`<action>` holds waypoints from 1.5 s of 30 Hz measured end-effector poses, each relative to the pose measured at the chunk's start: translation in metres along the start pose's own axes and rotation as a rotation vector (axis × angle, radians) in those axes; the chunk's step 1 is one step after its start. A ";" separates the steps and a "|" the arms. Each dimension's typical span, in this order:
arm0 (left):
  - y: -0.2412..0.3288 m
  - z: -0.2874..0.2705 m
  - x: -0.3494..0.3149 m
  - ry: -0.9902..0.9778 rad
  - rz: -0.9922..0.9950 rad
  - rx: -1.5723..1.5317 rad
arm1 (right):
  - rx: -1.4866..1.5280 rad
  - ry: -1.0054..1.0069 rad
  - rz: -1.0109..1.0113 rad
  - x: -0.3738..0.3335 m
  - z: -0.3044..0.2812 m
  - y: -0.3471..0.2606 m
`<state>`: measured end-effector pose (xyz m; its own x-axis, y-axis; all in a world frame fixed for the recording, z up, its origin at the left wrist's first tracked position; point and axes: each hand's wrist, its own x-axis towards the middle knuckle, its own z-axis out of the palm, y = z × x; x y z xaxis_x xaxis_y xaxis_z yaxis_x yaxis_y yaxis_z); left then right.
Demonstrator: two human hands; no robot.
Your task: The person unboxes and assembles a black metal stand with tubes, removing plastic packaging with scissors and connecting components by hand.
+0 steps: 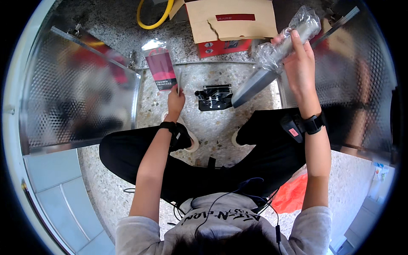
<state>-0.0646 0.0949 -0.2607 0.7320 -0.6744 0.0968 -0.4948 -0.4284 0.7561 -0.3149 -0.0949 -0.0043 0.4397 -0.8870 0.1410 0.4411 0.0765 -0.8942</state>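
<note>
My left hand is closed on the lower end of a flat pink, purple and black package with a clear top. My right hand is raised at the right and grips a long, dark grey, flat-sided object. Crumpled clear plastic wrap covers its upper part, and its bare end slants down to the left; I cannot make out its exact kind. Between my hands, a black device with small metal parts rests on the speckled floor, close to that bare end.
An open cardboard box stands ahead over a red box on a stone ledge. A yellow hose curls beside it. Textured metal cabinet doors stand swung out at left and right. A red plastic bag lies behind my right leg.
</note>
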 end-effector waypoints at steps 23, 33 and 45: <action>0.211 -0.060 -0.010 -0.639 0.027 -0.590 | -0.030 -0.310 0.151 -0.015 0.023 0.023; 0.209 -0.061 -0.010 -0.617 0.017 -0.572 | -0.022 -0.302 0.144 -0.014 0.027 0.025; 0.195 -0.060 -0.008 -0.644 0.092 -0.454 | -0.033 -0.282 0.117 -0.010 0.019 0.021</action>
<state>-0.1391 0.0531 -0.0753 0.2135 -0.9699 -0.1168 -0.1989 -0.1602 0.9669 -0.2953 -0.0763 -0.0167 0.6882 -0.7110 0.1445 0.3508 0.1518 -0.9240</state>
